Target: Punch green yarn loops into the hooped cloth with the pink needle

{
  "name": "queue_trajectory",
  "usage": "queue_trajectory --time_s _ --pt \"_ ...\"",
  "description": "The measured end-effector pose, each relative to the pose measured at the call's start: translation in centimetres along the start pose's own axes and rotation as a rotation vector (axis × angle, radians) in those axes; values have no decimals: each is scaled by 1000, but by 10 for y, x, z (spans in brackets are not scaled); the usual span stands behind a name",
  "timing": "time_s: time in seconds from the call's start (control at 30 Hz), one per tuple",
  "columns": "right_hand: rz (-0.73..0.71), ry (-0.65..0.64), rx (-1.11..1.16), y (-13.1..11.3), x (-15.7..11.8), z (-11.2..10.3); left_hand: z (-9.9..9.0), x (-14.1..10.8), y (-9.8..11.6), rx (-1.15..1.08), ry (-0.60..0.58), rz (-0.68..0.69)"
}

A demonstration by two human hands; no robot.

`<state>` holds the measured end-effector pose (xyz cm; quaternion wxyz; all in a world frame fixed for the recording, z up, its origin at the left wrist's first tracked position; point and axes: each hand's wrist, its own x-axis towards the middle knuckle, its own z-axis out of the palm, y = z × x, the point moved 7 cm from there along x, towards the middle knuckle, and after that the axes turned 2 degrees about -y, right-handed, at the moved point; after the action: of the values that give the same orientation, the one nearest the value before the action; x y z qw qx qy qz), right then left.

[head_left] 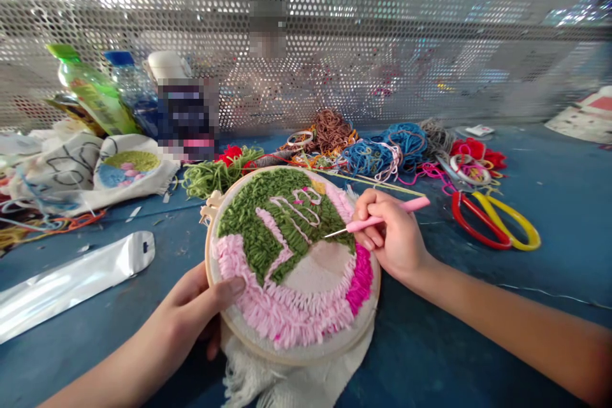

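Observation:
A round embroidery hoop (209, 255) holds white cloth with green, pale pink and magenta yarn loops, and a bare patch low in the middle. My left hand (203, 306) grips the hoop's lower left rim, thumb on the pink loops, other fingers mostly hidden beneath. My right hand (394, 236) is closed around a pink-handled punch needle (368, 223). Its metal tip points left, over the lower edge of the green loops just above the bare patch; whether it touches the cloth I cannot tell.
Yarn piles (329, 134) lie along the back by a perforated metal screen (335, 44). Red-and-yellow scissors (497, 223) rest at the right. On the left are a clear plastic sleeve (81, 280), bottles (95, 89) and another stitched cloth (129, 172).

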<state>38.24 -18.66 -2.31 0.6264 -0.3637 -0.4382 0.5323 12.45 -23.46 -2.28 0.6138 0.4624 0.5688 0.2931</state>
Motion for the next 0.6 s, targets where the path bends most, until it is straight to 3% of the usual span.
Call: queue_trajectory --time_s 0.13,0.23,0.37,0.47,0.6 --pt "-33 -101 -157 -2 -3 7 0 0 -2 -5 -75 26" --pt "-132 -281 -507 -8 -11 26 3 -3 -5 1 -162 70" --pt "-239 -479 -887 -7 -23 44 4 -5 -8 3 -180 100" --pt "-230 -437 -842 -9 -21 38 6 -2 -4 -5 -197 86" --pt "-187 -340 -619 -11 -15 25 -8 7 -2 3 -45 29"
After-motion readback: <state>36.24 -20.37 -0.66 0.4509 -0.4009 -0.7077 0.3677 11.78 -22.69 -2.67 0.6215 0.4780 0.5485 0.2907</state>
